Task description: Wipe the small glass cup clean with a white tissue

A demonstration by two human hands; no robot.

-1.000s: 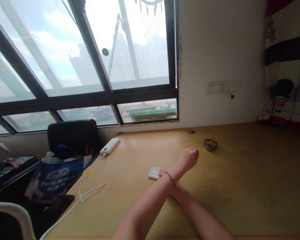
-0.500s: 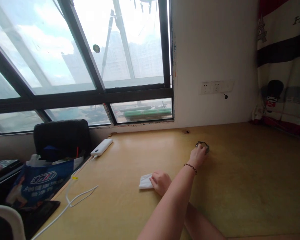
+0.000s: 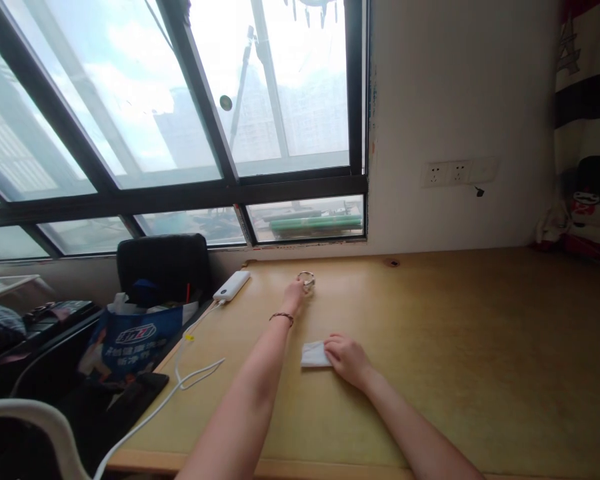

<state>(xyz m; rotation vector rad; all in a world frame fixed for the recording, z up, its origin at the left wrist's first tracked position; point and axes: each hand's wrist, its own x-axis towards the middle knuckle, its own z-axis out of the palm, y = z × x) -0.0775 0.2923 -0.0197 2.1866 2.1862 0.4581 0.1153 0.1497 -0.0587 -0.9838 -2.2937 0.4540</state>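
My left hand [image 3: 294, 295], with a braided bracelet on the wrist, is closed on the rim of a small glass dish [image 3: 307, 279] that looks like an ashtray. It is over the far left part of the wooden table [image 3: 460, 360]; whether the dish touches the tabletop I cannot tell. Nearer to me, my right hand [image 3: 347, 360] has its fingers closed on the right end of a folded white cloth [image 3: 314, 355]. The cloth lies flat on the table, and its left part shows.
A white power bank [image 3: 231, 286] lies at the table's left edge, its white cable [image 3: 180, 383] trailing toward me. Beyond that edge stand a black chair [image 3: 163, 257] and a blue bag [image 3: 130, 347]. A window and a wall with sockets [image 3: 459, 172] border the back.
My left hand has carried the glass dish from the right across to the far left, so my arms no longer cross. My right hand stays at the cloth. The view has turned left.
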